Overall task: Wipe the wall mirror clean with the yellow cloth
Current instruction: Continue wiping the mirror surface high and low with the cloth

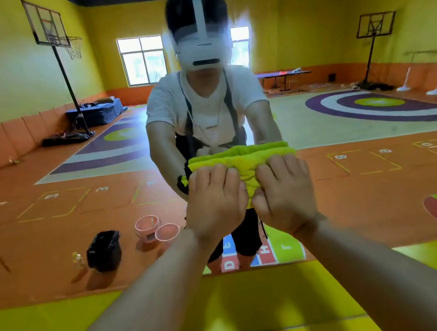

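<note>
The wall mirror (383, 184) fills the view from the middle up to 12 o'clock. The yellow cloth (241, 159) sits against its glass just above the centre, bunched into folds, with its top edge spread wide and a narrower gathered part hanging down between the two hands. The left hand (217, 202) lies over the cloth's 8 o'clock corner and the right hand (286, 195) over its 4 o'clock corner. The two are close beside each other, backs towards the camera. Each grip is spread, with fingers laid fairly straight on the cloth and pressing it to the glass, and the right thumb (259, 197) touches the gathered part. Both bare forearms reach in from 7 and 5 o'clock. Below the mirror, at 6 o'clock, runs a yellow padded wall panel (66, 327). The glass reflects the person in a white shirt with a white headset (202, 47), directly behind the cloth. At 8 o'clock it shows a black bin (104, 250) on the orange floor with two pink buckets (147, 227) just beside it. A basketball hoop (55, 28) stands reflected at 10 o'clock and another at 2 o'clock.
</note>
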The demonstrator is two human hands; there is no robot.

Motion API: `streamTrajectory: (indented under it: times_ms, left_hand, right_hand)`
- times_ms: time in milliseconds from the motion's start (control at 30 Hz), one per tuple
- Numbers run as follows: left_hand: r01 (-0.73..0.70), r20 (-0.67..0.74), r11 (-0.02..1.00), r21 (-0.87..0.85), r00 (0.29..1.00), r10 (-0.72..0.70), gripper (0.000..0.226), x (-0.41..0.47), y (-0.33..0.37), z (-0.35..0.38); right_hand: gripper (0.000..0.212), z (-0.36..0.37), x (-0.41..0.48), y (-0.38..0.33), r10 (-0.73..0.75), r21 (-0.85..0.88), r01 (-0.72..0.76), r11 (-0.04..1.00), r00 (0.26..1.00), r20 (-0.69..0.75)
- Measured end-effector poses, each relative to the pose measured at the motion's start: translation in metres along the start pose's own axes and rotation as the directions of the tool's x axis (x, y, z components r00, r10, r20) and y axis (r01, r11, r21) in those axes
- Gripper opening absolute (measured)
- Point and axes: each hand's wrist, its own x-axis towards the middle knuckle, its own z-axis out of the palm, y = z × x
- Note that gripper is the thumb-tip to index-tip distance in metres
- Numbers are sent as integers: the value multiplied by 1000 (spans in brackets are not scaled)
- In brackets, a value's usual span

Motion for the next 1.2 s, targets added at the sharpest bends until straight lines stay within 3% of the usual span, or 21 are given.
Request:
streamTrajectory:
  times_ms: [133, 300, 433, 633, 933, 1100, 1200]
  left_hand:
    - [-86, 126, 993, -75, 987, 95, 27, -42, 5, 2]
    - [-47, 147, 999, 6, 988, 46, 29, -82, 16, 12]
    - [-94, 138, 994, 54, 987, 85, 15, -114, 24, 19]
    - [-43, 126, 998, 39, 991, 38, 19, -156, 37, 32]
    - [-32, 224, 999, 20, 974, 26, 16, -268, 62, 55]
    - [-53, 402, 998, -15, 914, 55, 20, -357, 79, 67]
    - [8, 613, 1000, -22, 790, 8, 35, -404, 91, 74]
  right_hand:
    - [19, 17, -51, -5, -19, -23, 22, 1000, 996, 92]
    - [32, 35, -82, -16, 48, -57, -45, 997, 998, 47]
    - [16, 35, -108, -25, 29, -16, -28, 999, 997, 71]
    - [8, 53, -147, -34, 68, -23, -67, 997, 995, 66]
    - [11, 95, -263, -61, 71, -9, -71, 997, 988, 139]
    - [7, 125, -348, -76, -38, 28, 32, 999, 973, 227]
    - [5, 138, -389, -80, -99, 34, 93, 995, 932, 349]
